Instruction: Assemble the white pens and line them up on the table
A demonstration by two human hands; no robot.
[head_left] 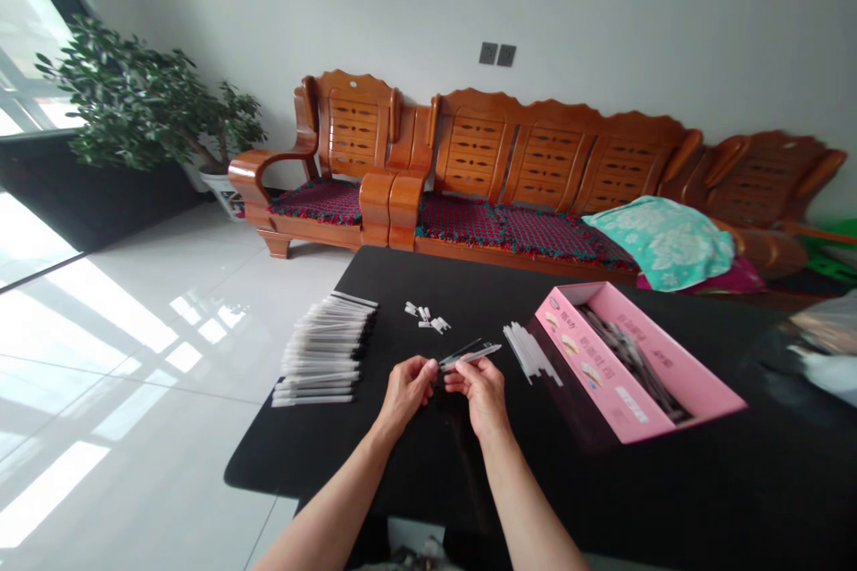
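Checking head view: at lower ctr. of frame, L hand (406,385) pinched dark rod (467,346); R hand (485,389), nearer white tube (485,352), had hold of it. Long axes ran approx. parallel, sloping to upper R, rod above tube, free ends apart. Contact at lower ends: couldn't tell.

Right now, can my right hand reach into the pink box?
Probably yes: the pink box is open on top with only low white tubes between, though your right hand holds a white piece.

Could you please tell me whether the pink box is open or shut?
Open: the pink box has its top uncovered, showing dark slender items inside.
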